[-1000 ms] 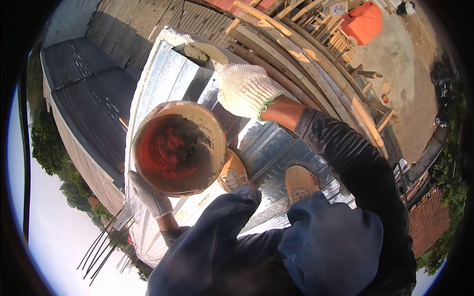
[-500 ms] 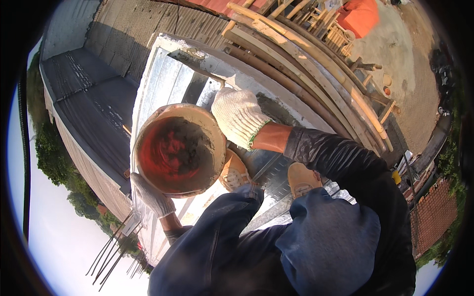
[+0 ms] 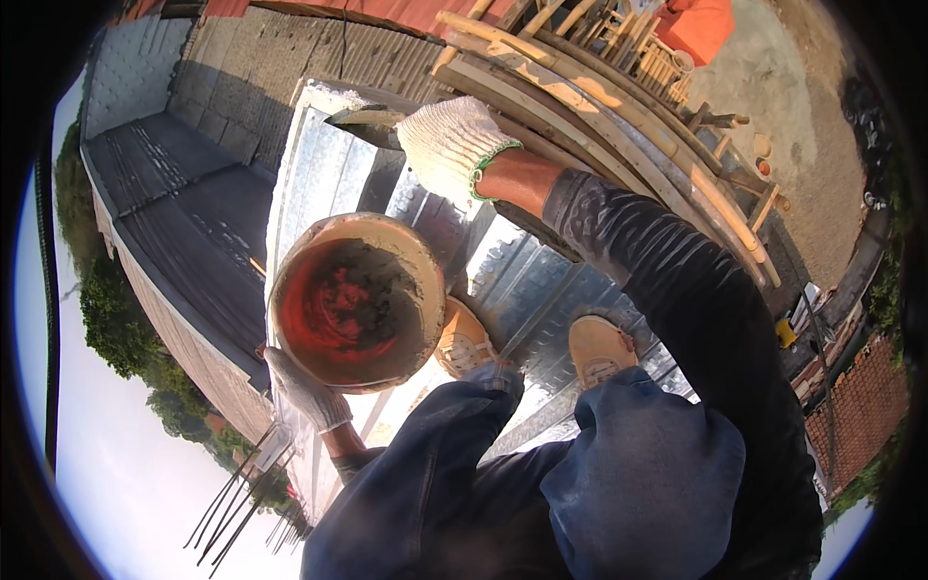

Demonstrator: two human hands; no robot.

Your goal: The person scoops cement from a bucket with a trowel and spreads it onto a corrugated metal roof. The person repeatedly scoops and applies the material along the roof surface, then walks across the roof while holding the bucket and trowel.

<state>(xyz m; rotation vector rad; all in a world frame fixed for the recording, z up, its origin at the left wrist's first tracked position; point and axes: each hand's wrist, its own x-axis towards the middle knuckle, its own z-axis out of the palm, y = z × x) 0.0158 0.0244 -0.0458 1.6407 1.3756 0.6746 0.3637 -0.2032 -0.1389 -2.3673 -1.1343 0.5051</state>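
My left hand (image 3: 307, 391), in a knitted glove, is closed on the lower left side of a round bucket (image 3: 432, 324), its fingers partly hidden behind it. The bucket tilts toward me, its reddish inside smeared with wet grey mortar (image 3: 387, 280). Beyond it, my right hand (image 3: 449, 145), in a cream knitted glove with a green cuff edge, is closed on what looks like a trowel (image 3: 372, 116); the glove hides the handle. Its blade lies along the top of the pale mortared wall edge (image 3: 324, 94).
Corrugated metal sheeting (image 3: 522, 271) lies under my tan shoes (image 3: 599, 348). Bamboo poles and timber (image 3: 619, 126) run along the right beyond the wall. Dark roofing (image 3: 184, 213) drops away at left, and thin bars (image 3: 227, 498) jut out at lower left.
My right hand has moved away from the bucket, up and slightly left along the wall edge. My left hand still holds the bucket, and the view has shifted slightly.
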